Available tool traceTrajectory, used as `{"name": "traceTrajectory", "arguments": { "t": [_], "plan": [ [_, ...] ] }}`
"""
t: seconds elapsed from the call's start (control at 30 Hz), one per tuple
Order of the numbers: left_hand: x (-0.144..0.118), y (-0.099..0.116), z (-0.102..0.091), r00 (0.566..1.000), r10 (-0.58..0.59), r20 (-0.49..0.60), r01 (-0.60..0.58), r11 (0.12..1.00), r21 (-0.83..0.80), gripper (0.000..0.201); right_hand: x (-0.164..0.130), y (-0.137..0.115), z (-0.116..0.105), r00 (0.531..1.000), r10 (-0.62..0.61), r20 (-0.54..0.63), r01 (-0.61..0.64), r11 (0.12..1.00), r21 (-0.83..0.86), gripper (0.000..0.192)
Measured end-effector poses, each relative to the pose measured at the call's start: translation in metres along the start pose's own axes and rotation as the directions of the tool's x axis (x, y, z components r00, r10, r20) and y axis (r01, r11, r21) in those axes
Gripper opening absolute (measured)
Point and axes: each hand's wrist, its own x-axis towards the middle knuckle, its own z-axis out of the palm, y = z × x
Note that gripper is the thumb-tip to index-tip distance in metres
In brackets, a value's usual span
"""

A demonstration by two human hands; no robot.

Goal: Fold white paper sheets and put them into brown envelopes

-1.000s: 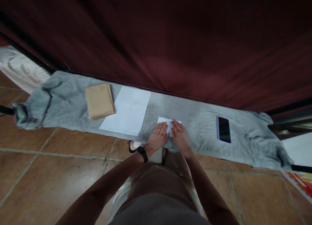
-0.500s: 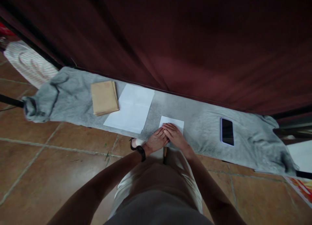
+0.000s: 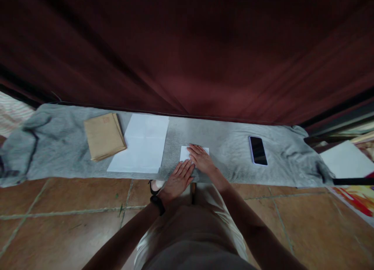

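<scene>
Across all the far side, hanging in soft folds, a wide dark red fabric curtain [image 3: 187,59]. Below, a floor of brown-orange square tiles [image 3: 87,196] with pale joints. Between them, a long narrow surface covered with grey plush cloth [image 3: 228,131], wrinkled at both ends.

On its left part, lying flat, large white paper sheets [image 3: 140,149] with faint crease lines; partly upon these, by one corner, a stack of flat brown paper envelopes [image 3: 102,139].

Near the front edge, the left hand [image 3: 177,178] — palm down, fingers straight and a little spread, fingertips by the near side of the paper. Just beyond, the right hand [image 3: 201,157], flat on the paper, fingers almost together, apparently pinching nothing. Not possible to tell how strongly pressed.

Under these fingers, between the large sheets and the phone, a small white folded paper rectangle [image 3: 183,154]. Probably very light, bendable, firmer along the folds, easy to slide on plush; best to hold by the free far corners, without crumpling.

Well apart to the right, a black-screened phone with lilac edge [image 3: 258,151]. Smallest, on the left wrist, a black band [image 3: 157,205].
</scene>
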Motion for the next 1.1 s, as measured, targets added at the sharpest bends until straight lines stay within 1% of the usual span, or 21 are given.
{"name": "traceTrajectory", "arguments": {
  "t": [0.17,0.23,0.3,0.37,0.43,0.57,0.67,0.77,0.87,0.97,1.1],
  "plan": [
    [-0.001,0.001,-0.002,1.0,-0.006,-0.001,0.006,1.0,-0.007,0.054,-0.015,-0.001,-0.009,0.992,0.109,-0.065,-0.11,0.994,-0.001,0.046],
    [0.0,0.002,-0.001,1.0,-0.014,-0.003,0.014,1.0,-0.01,0.053,-0.027,-0.007,-0.011,0.992,0.102,-0.08,-0.101,0.995,0.015,0.046],
    [0.0,0.002,-0.001,1.0,-0.022,-0.005,0.022,1.0,-0.012,0.053,-0.041,-0.014,-0.011,0.995,0.066,-0.081,-0.065,0.998,0.015,0.045],
    [0.0,0.003,-0.001,1.0,-0.027,-0.008,0.027,1.0,-0.013,0.054,-0.054,-0.019,-0.008,0.994,0.07,-0.084,-0.071,0.997,-0.009,0.044],
    [0.0,0.003,0.0,1.0,-0.025,-0.011,0.025,1.0,-0.015,0.055,-0.064,-0.02,-0.005,0.985,0.136,-0.11,-0.14,0.989,-0.036,0.043],
    [-0.002,0.002,0.0,0.999,-0.03,-0.014,0.03,0.999,-0.018,0.058,-0.073,-0.014,-0.003,0.941,0.279,-0.193,-0.294,0.955,-0.051,0.045],
    [-0.006,0.0,0.001,0.999,-0.046,-0.024,0.045,0.999,-0.022,0.062,-0.076,-0.009,-0.003,0.921,0.323,-0.218,-0.341,0.938,-0.052,0.047],
    [-0.008,-0.001,0.0,0.996,-0.075,-0.042,0.074,0.997,-0.023,0.062,-0.079,-0.009,-0.003,0.911,0.353,-0.215,-0.374,0.925,-0.064,0.047],
    [0.002,0.002,-0.001,0.993,-0.108,-0.056,0.107,0.994,-0.028,0.063,-0.079,-0.011,-0.001,0.904,0.372,-0.213,-0.394,0.916,-0.073,0.048],
    [0.023,0.008,-0.001,0.99,-0.125,-0.06,0.123,0.992,-0.043,0.062,-0.079,-0.012,-0.001,0.901,0.372,-0.224,-0.396,0.915,-0.073,0.049],
    [0.051,0.012,0.006,0.986,-0.161,-0.045,0.158,0.986,-0.059,0.059,-0.079,-0.012,-0.003,0.901,0.361,-0.239,-0.385,0.921,-0.064,0.048]
  ]
}}
